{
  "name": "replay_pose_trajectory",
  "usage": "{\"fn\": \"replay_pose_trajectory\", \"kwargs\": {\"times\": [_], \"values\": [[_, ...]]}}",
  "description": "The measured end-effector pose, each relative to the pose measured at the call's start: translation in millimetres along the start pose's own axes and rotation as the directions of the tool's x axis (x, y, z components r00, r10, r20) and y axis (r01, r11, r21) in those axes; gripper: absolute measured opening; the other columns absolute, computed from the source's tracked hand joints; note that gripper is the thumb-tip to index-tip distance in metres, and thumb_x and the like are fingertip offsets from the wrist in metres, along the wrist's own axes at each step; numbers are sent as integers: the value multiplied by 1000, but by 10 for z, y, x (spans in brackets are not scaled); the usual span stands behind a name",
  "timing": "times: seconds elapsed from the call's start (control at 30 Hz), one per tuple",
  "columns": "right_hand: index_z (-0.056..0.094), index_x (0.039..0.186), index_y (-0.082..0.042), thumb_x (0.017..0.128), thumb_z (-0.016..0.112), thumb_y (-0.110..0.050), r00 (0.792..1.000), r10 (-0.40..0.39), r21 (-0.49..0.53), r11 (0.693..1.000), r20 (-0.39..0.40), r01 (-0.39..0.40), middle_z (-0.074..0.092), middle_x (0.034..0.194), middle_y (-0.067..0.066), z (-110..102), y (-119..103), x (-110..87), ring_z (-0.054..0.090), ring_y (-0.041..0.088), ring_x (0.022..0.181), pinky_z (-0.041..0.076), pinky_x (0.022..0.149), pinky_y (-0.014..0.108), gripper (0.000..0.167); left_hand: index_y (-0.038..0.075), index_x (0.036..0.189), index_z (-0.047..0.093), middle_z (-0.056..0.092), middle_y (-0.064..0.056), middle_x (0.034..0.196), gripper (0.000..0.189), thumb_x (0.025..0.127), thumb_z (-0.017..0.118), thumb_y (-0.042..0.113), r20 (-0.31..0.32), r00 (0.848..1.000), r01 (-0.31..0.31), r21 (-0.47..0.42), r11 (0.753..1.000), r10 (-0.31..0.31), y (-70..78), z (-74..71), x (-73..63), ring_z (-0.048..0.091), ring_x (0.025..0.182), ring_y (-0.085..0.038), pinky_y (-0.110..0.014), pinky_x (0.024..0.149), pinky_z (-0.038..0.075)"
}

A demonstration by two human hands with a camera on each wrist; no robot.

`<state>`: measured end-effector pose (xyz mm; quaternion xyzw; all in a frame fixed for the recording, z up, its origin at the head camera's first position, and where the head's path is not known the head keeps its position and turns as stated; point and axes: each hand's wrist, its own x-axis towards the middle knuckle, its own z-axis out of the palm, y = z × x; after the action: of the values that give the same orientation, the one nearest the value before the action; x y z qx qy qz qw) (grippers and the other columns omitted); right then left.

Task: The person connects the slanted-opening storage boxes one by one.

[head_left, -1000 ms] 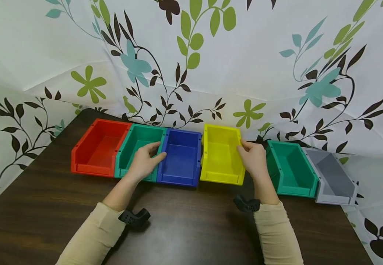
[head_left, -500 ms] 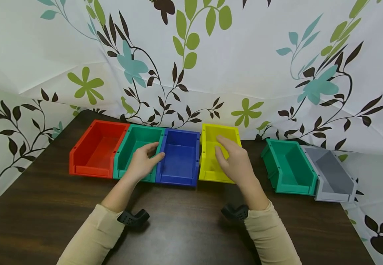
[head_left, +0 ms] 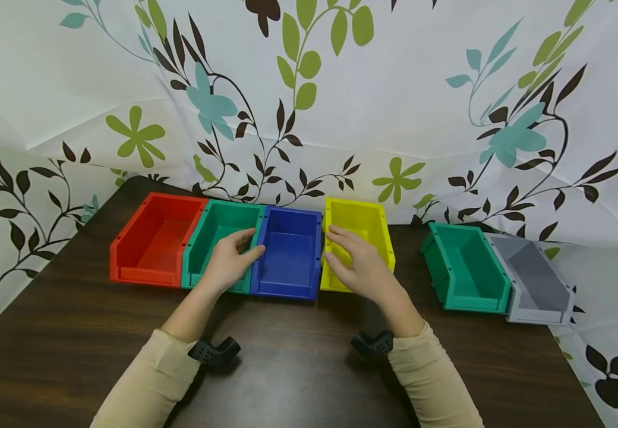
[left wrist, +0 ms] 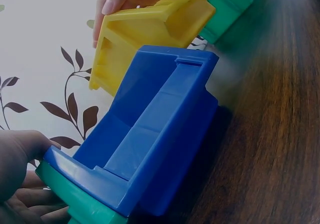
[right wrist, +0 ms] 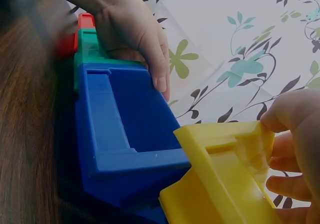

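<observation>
In the head view, my left hand reaches over the left green bin. It grips the adjoining side walls of that bin and the blue bin, the thumb on the blue rim and the fingers inside the green one. My right hand lies across the yellow bin and pinches its left wall. The right wrist view has the thumb at the yellow bin's rim and the fingers curled on the inner side. A narrow gap shows between the blue and yellow bins.
A red bin adjoins the left green bin at the row's left end. Apart on the right stand a second green bin and a grey bin. All are on a dark wooden table before a leaf-patterned cloth.
My right hand has let go of the yellow bin's right wall and crossed leftward to its left wall. The left hand stays in place, and the bins look unmoved.
</observation>
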<state>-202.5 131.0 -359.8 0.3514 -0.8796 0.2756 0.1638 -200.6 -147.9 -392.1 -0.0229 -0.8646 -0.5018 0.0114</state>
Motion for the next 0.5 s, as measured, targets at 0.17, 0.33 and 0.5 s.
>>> {"fn": "replay_pose_trajectory", "kwargs": {"times": [0.17, 0.33, 0.5], "values": [[57, 128, 1, 91, 60, -20, 1000, 5, -2, 1000, 22, -5, 53, 137, 14, 1, -4, 2, 50, 28, 128, 41, 105, 44, 42, -2, 140, 41, 46, -23, 141, 57, 93, 60, 23, -3, 1000, -1, 6, 1000, 1, 11, -5, -3, 48, 128, -38, -49, 103, 41], [55, 129, 2, 93, 58, -20, 999, 11, -7, 1000, 47, -11, 52, 139, 14, 16, -11, 2, 47, 27, 130, 40, 106, 44, 43, -2, 140, 41, 46, -23, 141, 57, 93, 60, 23, -3, 1000, 0, 13, 1000, 0, 10, -5, -6, 48, 128, -38, -49, 103, 42], [55, 130, 1, 93, 58, -22, 999, 24, -12, 1000, 49, -24, 51, 140, 13, 28, -9, -5, 47, 27, 131, 39, 107, 44, 44, -2, 141, 41, 46, -23, 141, 57, 93, 60, 23, -3, 1000, 2, 14, 1000, -2, 8, 1, -7, 48, 128, -37, -49, 103, 42]]}}
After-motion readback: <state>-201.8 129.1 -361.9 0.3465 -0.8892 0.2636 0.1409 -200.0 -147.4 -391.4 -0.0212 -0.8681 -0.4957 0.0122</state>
